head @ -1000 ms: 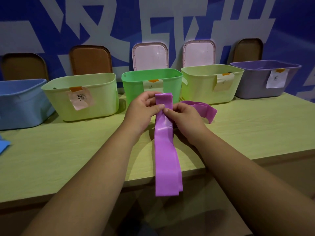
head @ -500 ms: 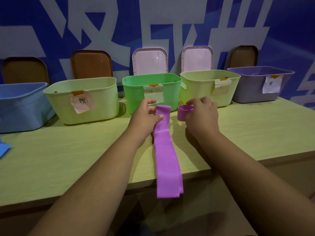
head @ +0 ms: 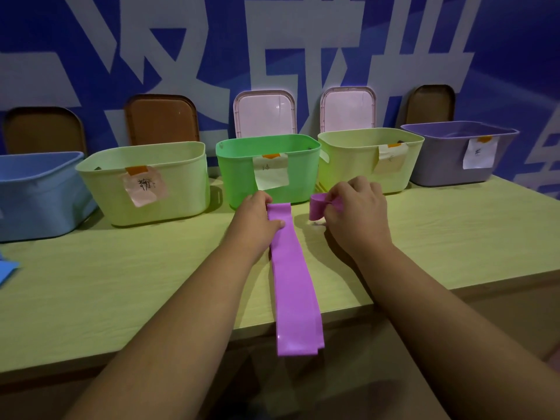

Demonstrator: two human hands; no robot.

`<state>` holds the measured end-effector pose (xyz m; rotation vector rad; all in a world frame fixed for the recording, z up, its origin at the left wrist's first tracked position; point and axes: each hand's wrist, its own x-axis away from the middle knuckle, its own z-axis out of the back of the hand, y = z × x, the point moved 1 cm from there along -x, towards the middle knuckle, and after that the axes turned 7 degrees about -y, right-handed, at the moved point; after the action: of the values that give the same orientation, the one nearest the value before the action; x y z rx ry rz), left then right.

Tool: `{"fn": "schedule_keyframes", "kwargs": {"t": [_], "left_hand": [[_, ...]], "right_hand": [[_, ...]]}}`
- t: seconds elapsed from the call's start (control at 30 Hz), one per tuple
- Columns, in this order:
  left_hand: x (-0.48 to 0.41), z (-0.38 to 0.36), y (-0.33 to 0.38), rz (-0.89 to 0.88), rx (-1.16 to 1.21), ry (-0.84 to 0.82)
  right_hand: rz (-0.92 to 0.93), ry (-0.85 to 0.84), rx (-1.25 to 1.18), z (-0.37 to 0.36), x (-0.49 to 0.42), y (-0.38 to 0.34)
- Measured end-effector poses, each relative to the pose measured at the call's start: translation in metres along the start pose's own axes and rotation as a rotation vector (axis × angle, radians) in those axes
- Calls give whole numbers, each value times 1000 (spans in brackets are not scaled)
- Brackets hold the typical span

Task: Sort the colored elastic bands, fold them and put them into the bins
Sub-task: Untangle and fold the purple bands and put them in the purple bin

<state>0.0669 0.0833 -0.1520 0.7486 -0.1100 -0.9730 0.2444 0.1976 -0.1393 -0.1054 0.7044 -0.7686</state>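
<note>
The near end of a long purple band [head: 292,277] hung over the near edge of the yellow-green tabletop [head: 121,283], doubled so that its layers showed at the tip, and from there the band ran straight and flat toward the far side. At its far end the left hand [head: 257,219] held it, the grip closed on the band with the thumb laid across the top. Just right of it, and apart from the long band, the right hand [head: 356,213] had its fingers curled, the grip pinching a second purple band [head: 318,207] bent into a short loop close over the tabletop; whether the loop touched the surface could not be told. A blue piece [head: 7,268] lay at the left edge of the view. Beyond the hands stood a row of five open bins, each with a paper label except the first: a blue bin [head: 36,195] far left, a pale green bin [head: 100,192], a bright green bin [head: 236,177] right behind the left hand, another pale green bin [head: 348,165], and a grey-purple bin [head: 439,165] far right. Behind each bin a lid leaned upright — three brown lids [head: 162,119] and two pink lids [head: 265,113] — against a blue wall [head: 36,40] with large pale shapes.
</note>
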Motion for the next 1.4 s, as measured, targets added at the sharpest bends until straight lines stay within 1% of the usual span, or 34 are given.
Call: {"fn": "schedule_keyframes", "kwargs": {"t": [0.07,0.17,0.27,0.33,0.4,0.47,0.57,0.67,0.83,0.9,0.93,1.0,1.1,1.17,1.23,1.3,1.4], "left_hand": [[0,0,0,-19,-63,25],[-1,-3,0,29,-113,29],[-2,-3,-2,117,-85,25],[-1,-2,-2,117,-72,21],[3,0,1,52,-61,35],[10,4,8,-70,4,42],[26,12,32,-273,117,-31],[37,20,55,-443,99,-94],[46,32,77,-550,166,10],[47,38,85,-547,190,61],[47,41,89,-517,237,83],[50,49,98,-422,384,94],[59,62,113,-298,638,7],[66,70,122,-244,740,-47],[71,75,129,-192,798,-79],[76,80,135,-163,829,-81],[81,86,140,-171,780,3]], "right_hand": [[-4,-38,-89,4,2,-3],[-84,-106,-360,5,7,-3],[-139,-119,-503,6,11,-3],[-172,-118,-612,8,12,-4],[-179,-109,-647,11,11,-4],[-185,-122,-688,14,11,-5],[-210,-136,-817,20,14,-8],[-259,-146,-970,29,15,-11],[-312,-195,-1264,61,16,-21],[-333,-252,-1396,73,17,-25],[-329,-282,-1439,79,17,-27],[-287,-315,-1416,88,20,-28],[-138,-282,-1208,101,30,-29],[-43,-234,-1108,107,33,-29],[-13,-171,-1006,112,33,-30],[-37,-92,-899,118,31,-31],[-51,14,-732,126,26,-31]]}}
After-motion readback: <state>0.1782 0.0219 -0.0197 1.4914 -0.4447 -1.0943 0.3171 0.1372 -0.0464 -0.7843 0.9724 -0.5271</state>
